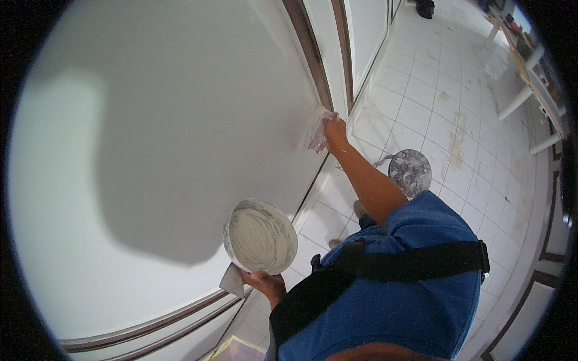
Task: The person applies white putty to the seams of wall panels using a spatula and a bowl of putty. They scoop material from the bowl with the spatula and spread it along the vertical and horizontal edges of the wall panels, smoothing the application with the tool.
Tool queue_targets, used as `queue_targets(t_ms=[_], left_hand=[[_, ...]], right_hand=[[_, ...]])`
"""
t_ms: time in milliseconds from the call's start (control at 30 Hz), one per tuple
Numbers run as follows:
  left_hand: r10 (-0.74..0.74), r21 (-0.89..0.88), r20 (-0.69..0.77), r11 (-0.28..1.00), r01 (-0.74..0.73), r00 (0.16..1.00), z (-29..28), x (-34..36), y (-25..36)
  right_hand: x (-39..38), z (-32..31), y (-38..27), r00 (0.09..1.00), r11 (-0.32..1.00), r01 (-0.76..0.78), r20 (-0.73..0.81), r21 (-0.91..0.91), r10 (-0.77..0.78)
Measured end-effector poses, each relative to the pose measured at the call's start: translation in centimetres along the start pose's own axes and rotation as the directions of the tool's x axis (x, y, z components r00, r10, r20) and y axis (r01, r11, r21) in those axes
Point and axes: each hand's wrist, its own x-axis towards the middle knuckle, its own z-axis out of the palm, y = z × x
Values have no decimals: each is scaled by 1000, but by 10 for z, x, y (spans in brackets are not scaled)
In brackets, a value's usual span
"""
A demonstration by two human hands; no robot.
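Note:
My left hand (268, 284) is closed round the lower edge of a round bowl (230, 256), which holds off-white paste (256, 234) smeared up its inside. A grey flat piece (232, 281), possibly sandpaper, sticks out beside the fingers under the bowl. With arm stretched out, my right hand (336, 133) grips a crumpled whitish rag (317, 129), perhaps thin plastic, and presses it to the white wall (198, 120) next to dark brown trim (313, 60). The fingers of this hand are partly hidden by the rag.
A round stool or lid (410, 172) spattered with white stands on the white tiled floor (445, 90) near my feet. A long table (524, 78) with white legs lines the far right. A black bag-like item (425, 8) lies far off. Brown moulding (150, 325) crosses the wall low down.

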Motion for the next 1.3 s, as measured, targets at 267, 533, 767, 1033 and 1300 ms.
queue_targets(t_ms=[267, 533, 767, 1033, 1300], left_hand=[[69, 6, -11, 998, -69, 998, 13, -4, 11], [104, 108, -47, 989, -98, 994, 23, -3, 19], [97, 99, 8, 990, -97, 995, 27, -3, 24], [137, 166, -1, 977, -135, 991, 22, -2, 14], [81, 24, -14, 996, -80, 997, 27, 0, 22]], right_hand=[[-18, 9, -50, 987, 985, -100, 137, 142, 81], [-55, 47, -127, 988, 974, -63, 149, 219, 31], [-81, 89, -211, 969, 986, 47, 233, 161, -84], [-95, 99, -274, 840, 921, 373, 383, 110, -385], [-73, 45, -163, 614, 463, 769, 308, -441, -727]])
